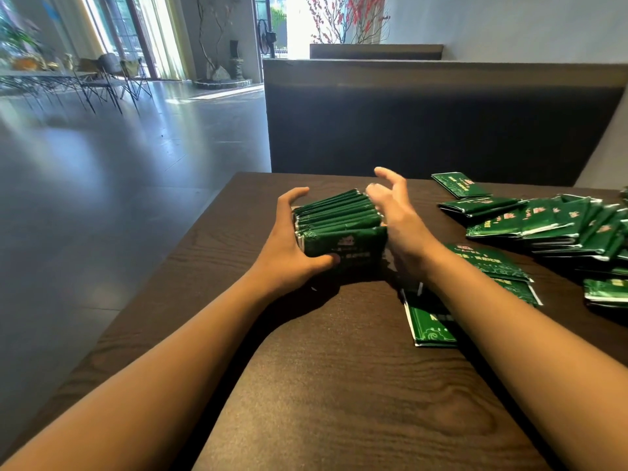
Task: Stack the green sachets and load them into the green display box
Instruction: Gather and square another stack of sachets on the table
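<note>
A stack of green sachets [339, 229] stands on edge on the dark wooden worktop [339, 385], near its far edge. The left hand [292, 239] grips the stack's left end, thumb curled over the front sachet. The right hand [394, 215] rests against the right end, fingers loosely spread. Loose green sachets [550, 222] lie overlapping towards the worktop's right edge, some partly under the right forearm.

Bare table [339, 385] between the forearms and toward the near edge, open tabletop left of the stack [339, 229], loose sachets [550, 226] crowding the right side, more sachets [431, 321] under the right forearm, dark partition [424, 130] walling the far edge.
</note>
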